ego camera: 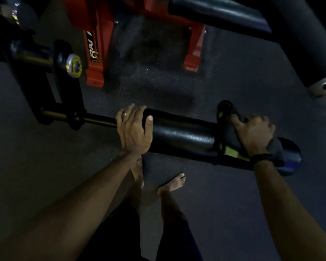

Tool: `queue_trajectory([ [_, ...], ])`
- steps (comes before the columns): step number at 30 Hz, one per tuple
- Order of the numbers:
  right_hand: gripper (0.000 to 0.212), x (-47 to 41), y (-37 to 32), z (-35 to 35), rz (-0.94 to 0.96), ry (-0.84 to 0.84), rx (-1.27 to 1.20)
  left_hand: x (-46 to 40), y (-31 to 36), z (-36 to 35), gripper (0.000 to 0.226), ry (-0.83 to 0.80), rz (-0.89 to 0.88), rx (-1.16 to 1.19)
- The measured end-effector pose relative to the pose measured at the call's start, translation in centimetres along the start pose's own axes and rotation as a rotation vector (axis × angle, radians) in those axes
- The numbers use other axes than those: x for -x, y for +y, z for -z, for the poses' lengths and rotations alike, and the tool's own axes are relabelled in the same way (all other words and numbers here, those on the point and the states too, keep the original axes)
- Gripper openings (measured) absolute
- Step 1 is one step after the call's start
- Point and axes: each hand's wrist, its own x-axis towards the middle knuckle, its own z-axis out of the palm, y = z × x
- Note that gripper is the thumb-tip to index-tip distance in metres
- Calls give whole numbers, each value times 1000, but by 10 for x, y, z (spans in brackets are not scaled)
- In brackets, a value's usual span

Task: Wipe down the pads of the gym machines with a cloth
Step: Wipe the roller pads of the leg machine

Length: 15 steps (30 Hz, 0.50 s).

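Observation:
A black roller pad runs across the middle of the head view on a dark metal bar. My left hand grips the pad's left end, fingers over the top and thumb on the near side. My right hand presses a dark cloth with yellow patches onto the right part of the pad, fingers curled into the fabric. The cloth drapes around the roller and hides its surface there. The pad's blue-tinted right end sticks out beyond my wrist.
A black machine arm with a yellow-capped pivot stands at the left. Red frame legs sit on the dark rubber floor behind. Another long dark pad crosses the top right. My bare feet stand just below the roller.

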Motion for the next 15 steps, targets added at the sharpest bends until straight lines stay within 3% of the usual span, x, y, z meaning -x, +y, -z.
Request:
queue_trajectory([
  [3,79,5,-1,1,-82,27,-26,1,-1,1,52,11,-13,27],
  [8,84,35,1,2,15,-76,21,2,-2,2,52,0,-14,64],
  [12,99,35,1,3,89,-65,153,2,-3,1,52,8,-13,90],
  [15,88,32,-12,-1,100,-13,155,3,-3,0,51,18,-19,82],
])
